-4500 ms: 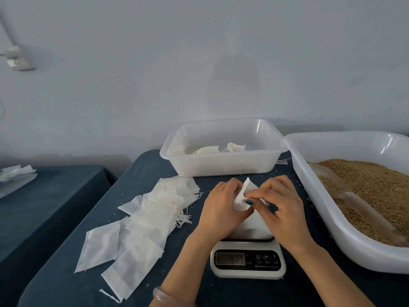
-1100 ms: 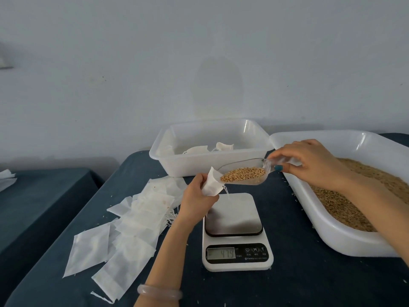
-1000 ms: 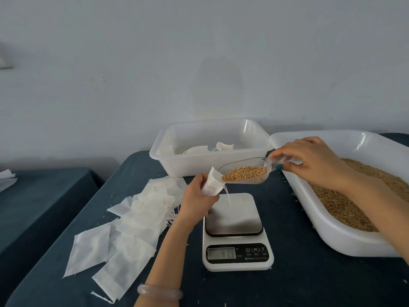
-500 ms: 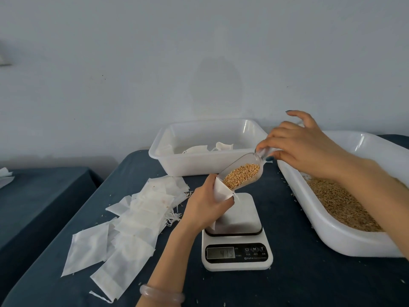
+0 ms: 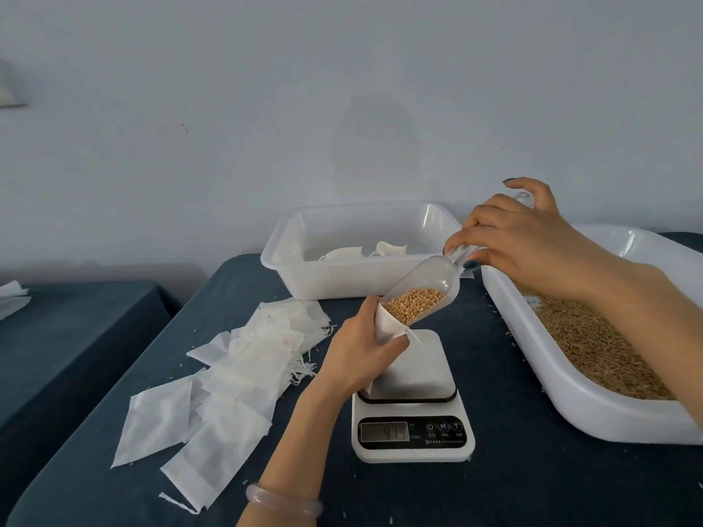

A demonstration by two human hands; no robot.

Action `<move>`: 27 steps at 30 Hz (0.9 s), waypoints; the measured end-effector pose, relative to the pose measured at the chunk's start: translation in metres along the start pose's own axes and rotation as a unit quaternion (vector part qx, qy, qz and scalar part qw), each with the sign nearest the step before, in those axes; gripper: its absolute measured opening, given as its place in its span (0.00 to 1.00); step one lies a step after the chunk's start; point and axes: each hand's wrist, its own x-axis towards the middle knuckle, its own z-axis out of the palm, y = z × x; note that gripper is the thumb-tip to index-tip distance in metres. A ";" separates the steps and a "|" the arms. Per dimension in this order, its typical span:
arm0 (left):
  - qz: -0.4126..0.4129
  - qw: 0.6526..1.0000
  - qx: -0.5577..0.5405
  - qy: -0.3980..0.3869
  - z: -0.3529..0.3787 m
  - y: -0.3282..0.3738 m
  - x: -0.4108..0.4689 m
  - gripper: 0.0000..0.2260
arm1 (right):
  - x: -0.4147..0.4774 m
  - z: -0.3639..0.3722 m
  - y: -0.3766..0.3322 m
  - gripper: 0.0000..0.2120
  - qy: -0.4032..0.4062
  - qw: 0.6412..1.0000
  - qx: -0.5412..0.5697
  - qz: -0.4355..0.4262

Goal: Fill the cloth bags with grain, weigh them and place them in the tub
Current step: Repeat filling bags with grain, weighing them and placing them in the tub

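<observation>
Dark-blue cloth over the table. Largest: white grain tray at the right edge, golden grain heaped inside, right forearm crossing above it. Next: translucent tub at the back near the wall, 2 white bags visible on its floor. Left of centre: loose heap of empty cloth bags, flat, drawstrings trailing. Front centre: kitchen scale, platform partly hidden behind the left hand, digits lit but too blurred to read.

Clenched around the handle of a clear scoop: right hand, little finger raised. Grasping 1 cloth bag by its mouth, thumb and fingers pinching it apart: left hand, above the platform's back left corner. Scoop's long axis slanting from the handle, up and right, down and left to the lip, tucked inside the bag's mouth; grain banked at the low end. Bag roughly upright, mouth facing up and right; bottom hidden, contact with the platform impossible to tell.

Probably mid-pour: calls for more tilt along that same line, mouth held wide. Afterwards, platform just below the left hand, tub straight behind it; left hand nearer both. Likely risk: limp narrow mouth folding, grain spilling past it. Stray kernels dotting the cloth beside the tray. Pale bangle on the left wrist.
</observation>
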 end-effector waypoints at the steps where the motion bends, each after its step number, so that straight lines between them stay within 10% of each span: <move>1: 0.000 1.000 -0.002 -0.001 0.000 0.000 0.000 0.21 | 0.000 0.000 0.000 0.12 0.001 1.000 -0.001 -0.001; 17: -0.002 0.999 -0.050 0.013 -0.001 0.000 0.000 0.21 | -0.023 0.021 0.010 0.12 -0.071 0.983 0.121 0.115; 27: 0.044 0.974 -0.221 0.003 -0.006 0.005 -0.002 0.06 | -0.040 0.033 0.011 0.09 -0.130 0.824 0.479 0.274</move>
